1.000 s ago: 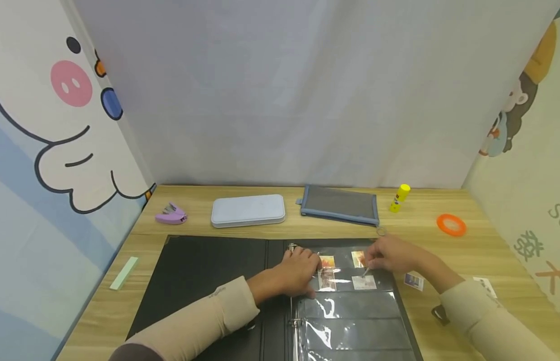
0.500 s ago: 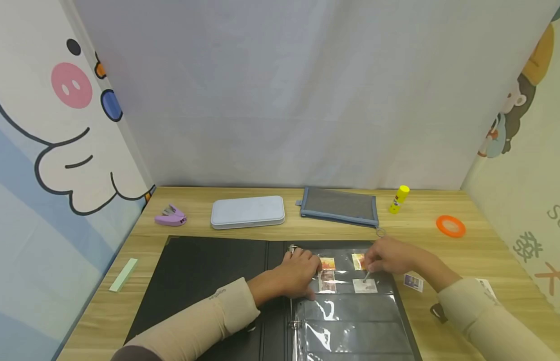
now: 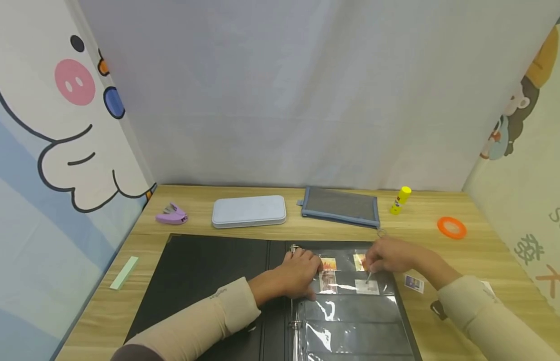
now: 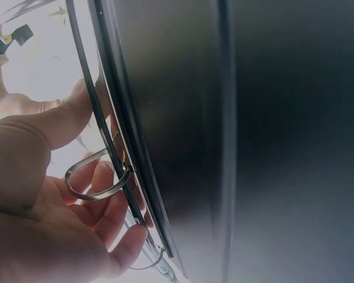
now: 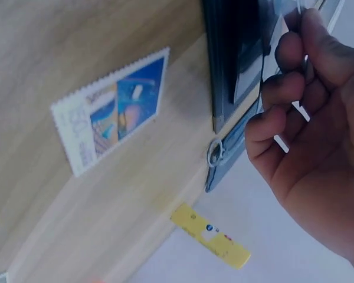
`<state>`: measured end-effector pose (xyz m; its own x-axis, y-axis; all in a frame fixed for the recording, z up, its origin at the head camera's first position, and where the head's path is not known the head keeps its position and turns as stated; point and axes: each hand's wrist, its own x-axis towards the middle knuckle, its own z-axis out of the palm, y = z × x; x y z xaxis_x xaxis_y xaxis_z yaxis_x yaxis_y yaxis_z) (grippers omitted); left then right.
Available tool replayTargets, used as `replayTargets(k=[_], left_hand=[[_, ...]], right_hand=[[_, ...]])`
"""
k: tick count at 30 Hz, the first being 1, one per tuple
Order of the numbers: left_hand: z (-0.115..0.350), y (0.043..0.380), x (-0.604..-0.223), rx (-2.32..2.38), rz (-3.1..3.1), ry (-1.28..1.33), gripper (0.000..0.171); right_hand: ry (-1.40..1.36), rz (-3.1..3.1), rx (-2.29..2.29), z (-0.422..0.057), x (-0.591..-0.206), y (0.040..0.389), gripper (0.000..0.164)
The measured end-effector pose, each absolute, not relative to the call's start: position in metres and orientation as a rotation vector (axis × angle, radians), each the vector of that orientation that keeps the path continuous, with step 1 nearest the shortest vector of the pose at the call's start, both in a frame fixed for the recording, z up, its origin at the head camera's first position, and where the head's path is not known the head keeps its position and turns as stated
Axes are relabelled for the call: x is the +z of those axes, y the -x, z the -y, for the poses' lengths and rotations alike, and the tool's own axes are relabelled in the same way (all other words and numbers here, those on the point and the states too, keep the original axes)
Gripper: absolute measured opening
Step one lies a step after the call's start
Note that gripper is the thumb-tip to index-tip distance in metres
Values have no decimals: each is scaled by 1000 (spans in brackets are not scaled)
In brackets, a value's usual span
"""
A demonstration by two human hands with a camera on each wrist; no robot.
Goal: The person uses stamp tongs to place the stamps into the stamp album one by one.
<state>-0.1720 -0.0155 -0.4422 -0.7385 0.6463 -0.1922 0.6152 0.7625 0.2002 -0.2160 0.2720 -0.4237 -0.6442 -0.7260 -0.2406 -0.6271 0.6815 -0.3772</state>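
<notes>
A black ring binder [image 3: 212, 281] lies open, with a clear pocket page [image 3: 352, 331] on its right side. My left hand [image 3: 298, 273] rests on the page beside the rings, fingers loosely bent; the left wrist view shows them around a metal ring [image 4: 97, 194]. My right hand [image 3: 388, 254] pinches thin metal tweezers [image 3: 369, 277], their tip over a pale stamp [image 3: 367, 287] in the second pocket row. A brownish stamp [image 3: 328, 282] sits left of it. Two orange stamps [image 3: 328, 264] occupy the top row, one partly covered by my right hand.
A purple-blue stamp [image 3: 414, 284] lies right of the binder. Along the back are a lilac stapler [image 3: 172, 214], a pale case [image 3: 249, 211], a grey mesh pouch [image 3: 340, 206] and a yellow glue stick [image 3: 400, 200]. An orange ring [image 3: 451, 227] and a green strip [image 3: 124, 273] flank them.
The pale stamp has shifted slightly right and toward the near side in its pocket, with the tweezers' tip following. My left hand has stayed in place.
</notes>
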Motion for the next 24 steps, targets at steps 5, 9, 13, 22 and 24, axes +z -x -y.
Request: replayTargets(k=[5,9,13,22,24], left_hand=[[16,169,-441,110,-2731,-1013,58],[17,160,-439,4,-2784,-1103,56],[16,145,-437,-91,-2796,-1190,55],[16,124,-438,-148,-2754,-1188,66],[16,122,-438,-151,-2766,-1184,60]], right_hand=[[988,-2662,-389,-289,-419,218,11],[840,-2762,-449,-315,-417,215,10],[764,-2808,-472,-343,-418,204,10],[787,-2832,-515,-387,-429,178,11],[756,-2840,-513,-395,-431,173,11]])
